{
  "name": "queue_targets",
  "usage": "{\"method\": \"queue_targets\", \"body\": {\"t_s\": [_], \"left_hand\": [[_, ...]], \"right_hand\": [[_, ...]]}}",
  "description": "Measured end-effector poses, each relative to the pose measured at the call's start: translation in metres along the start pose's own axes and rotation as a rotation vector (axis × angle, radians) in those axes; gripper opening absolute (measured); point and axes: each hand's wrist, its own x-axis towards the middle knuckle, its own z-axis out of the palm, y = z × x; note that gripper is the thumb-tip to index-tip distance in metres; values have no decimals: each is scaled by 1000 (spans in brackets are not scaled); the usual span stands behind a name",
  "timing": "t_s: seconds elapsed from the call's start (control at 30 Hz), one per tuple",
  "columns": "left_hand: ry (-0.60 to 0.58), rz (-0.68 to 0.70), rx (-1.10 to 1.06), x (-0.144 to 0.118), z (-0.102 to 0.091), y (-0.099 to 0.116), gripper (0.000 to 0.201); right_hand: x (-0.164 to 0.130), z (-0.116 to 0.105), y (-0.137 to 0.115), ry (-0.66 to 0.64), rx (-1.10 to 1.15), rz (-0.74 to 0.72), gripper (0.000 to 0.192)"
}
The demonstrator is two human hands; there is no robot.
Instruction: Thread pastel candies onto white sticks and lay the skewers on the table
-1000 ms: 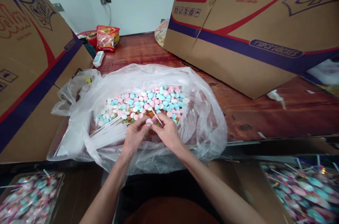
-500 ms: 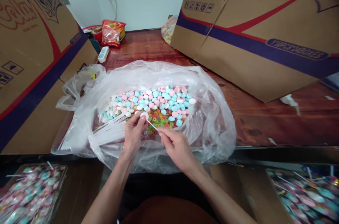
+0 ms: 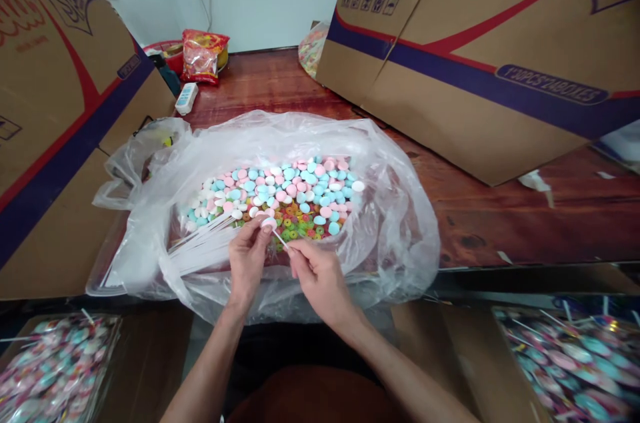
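Observation:
Between the fingertips of my left hand [image 3: 245, 259] is a round pale pink-and-white candy [image 3: 269, 223]. My right hand [image 3: 323, 283] pinches a thin white stick [image 3: 281, 239], whose upper end meets the candy's lower edge; how deep it sits is hidden. Beneath and beyond both hands, a clear plastic bag [image 3: 310, 126] lies spread open. Pink, blue and white candies [image 3: 295, 183] fill its far part, with small coloured ring-shaped candies [image 3: 295, 226] nearer me. A bundle of white sticks [image 3: 200, 246] lies left of my left hand.
Large cardboard boxes stand left [image 3: 45, 143] and right [image 3: 450, 63] on the reddish wooden table [image 3: 480, 223]. A red candy packet [image 3: 203, 56] and a small white box [image 3: 187, 99] are at the back left. Lollipops fill containers low at left [image 3: 60, 363] and right [image 3: 570, 363].
My right hand has come closer to the candy, and less of the stick shows between the two hands. The whole view has shifted slightly.

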Motion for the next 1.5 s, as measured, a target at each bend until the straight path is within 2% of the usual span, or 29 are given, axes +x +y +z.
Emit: {"method": "queue_targets", "body": {"t_s": [0.1, 0.17, 0.33, 0.4, 0.5, 0.57, 0.63, 0.73, 0.83, 0.93, 1.07, 1.37, 1.5], "left_hand": [[11, 171, 174, -3, -1, 1, 25], [-9, 230, 244, -5, -2, 1, 24], [-56, 260, 316, -11, 3, 6, 26], [-113, 273, 329, -15, 9, 10, 26], [-257, 272, 312, -18, 21, 17, 25], [-303, 249, 304, -14, 29, 19, 26], [-261, 239, 366, -6, 36, 20, 27], [-170, 316, 623, 10, 44, 16, 22], [-197, 387, 794, 19, 47, 10, 18], [-202, 377, 722, 23, 44, 6, 18], [-135, 342, 592, 28, 38, 9, 12], [-176, 486, 913, 39, 48, 7, 23], [-190, 498, 887, 36, 44, 5, 21]], "right_hand": [[-3, 10, -1, 35, 122, 86, 26], [-3, 14, -2, 58, 194, 123, 25], [2, 18, -1, 97, 226, 147, 24], [7, 17, 5, 114, 283, 173, 25], [12, 7, 17, 159, 370, 226, 25], [12, -7, 24, 164, 333, 238, 26], [9, -23, 27, 152, 202, 231, 28], [0, -41, 30, 156, -7, 223, 27], [-8, -44, 33, 151, -109, 208, 26], [-11, -39, 36, 150, -159, 175, 26], [-10, -35, 37, 145, -158, 169, 26], [-10, -36, 34, 125, -164, 176, 28], [-10, -35, 33, 111, -134, 159, 26]]}}
